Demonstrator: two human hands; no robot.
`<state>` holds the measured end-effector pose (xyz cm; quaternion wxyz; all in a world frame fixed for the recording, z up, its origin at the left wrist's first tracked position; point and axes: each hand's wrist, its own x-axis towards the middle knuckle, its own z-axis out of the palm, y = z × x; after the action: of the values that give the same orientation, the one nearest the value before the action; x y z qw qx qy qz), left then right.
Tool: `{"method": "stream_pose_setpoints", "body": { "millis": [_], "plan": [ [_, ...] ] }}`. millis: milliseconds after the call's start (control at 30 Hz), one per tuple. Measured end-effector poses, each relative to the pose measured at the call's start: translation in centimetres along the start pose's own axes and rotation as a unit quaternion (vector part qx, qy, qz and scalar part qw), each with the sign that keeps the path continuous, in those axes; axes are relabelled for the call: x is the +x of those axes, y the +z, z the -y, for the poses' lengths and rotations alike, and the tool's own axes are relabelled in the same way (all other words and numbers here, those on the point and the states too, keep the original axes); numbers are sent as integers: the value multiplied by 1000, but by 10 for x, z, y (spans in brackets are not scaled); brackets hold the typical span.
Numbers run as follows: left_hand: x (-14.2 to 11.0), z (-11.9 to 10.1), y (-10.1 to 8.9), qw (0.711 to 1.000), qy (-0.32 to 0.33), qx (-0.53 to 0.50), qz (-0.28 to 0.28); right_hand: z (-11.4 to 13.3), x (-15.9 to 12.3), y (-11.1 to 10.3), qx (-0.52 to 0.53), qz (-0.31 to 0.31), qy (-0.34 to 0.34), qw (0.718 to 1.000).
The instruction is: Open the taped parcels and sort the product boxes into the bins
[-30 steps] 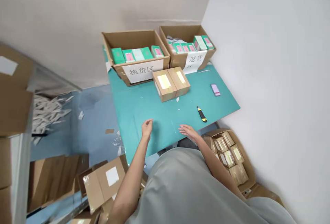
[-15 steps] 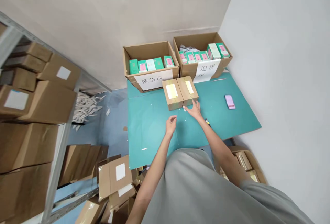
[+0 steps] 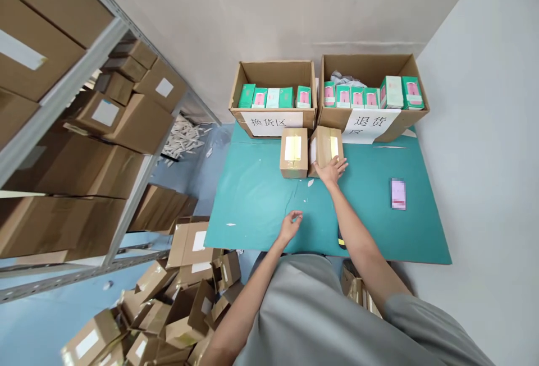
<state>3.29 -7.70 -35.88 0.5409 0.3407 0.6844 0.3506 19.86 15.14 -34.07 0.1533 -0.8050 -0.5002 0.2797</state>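
Two small brown cardboard boxes stand side by side on the green tabletop (image 3: 252, 197). My right hand (image 3: 331, 172) is on the near end of the right cardboard box (image 3: 325, 144), thumb toward its left side and fingers spread toward its right. That box sits slightly turned, and a white label shows on its left face. The left cardboard box (image 3: 293, 168) has a white label under yellowish tape; neither hand touches it. My left hand (image 3: 290, 227) hovers over the table nearer my body, fingers loosely curled and apart, with nothing in them.
Two large open cartons, left (image 3: 273, 68) and right (image 3: 366, 63), hold green-and-pink boxes behind. A phone (image 3: 398, 193) lies right. A black-and-yellow tool (image 3: 341, 239) is partly hidden by my right forearm. Shelving (image 3: 147, 169) and a heap of cartons (image 3: 185, 321) are left.
My right hand has come onto the right cardboard box, which has turned and parted slightly from the left one. My left hand is lower, farther from the boxes. The view has shifted left.
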Motion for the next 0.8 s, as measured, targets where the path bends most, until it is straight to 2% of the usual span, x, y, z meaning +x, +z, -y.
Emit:
{"method": "stream_pose_setpoints", "body": {
  "millis": [133,267,400,500,567,667,800],
  "plan": [
    [6,-2,-3,1000,6,3,10,-9,6,-22,40,-12,3,999],
    [13,-10,-9,999,20,4,31,-41,-20,-41,79,-73,-17,994],
    [26,-18,-25,999,22,0,43,-99,-80,-52,74,-129,-35,988],
    [39,-21,-42,999,19,-4,46,-142,-132,-63,40,-142,-83,986],
    [47,-21,-54,999,14,-4,49,-163,-167,-71,15,-143,-121,982],
    [51,-15,-71,998,-1,2,56,-174,-218,-77,-13,-129,-184,974],
    [45,1,-98,997,-13,23,71,-154,-269,-68,-21,-39,-254,966]
  ]
}}
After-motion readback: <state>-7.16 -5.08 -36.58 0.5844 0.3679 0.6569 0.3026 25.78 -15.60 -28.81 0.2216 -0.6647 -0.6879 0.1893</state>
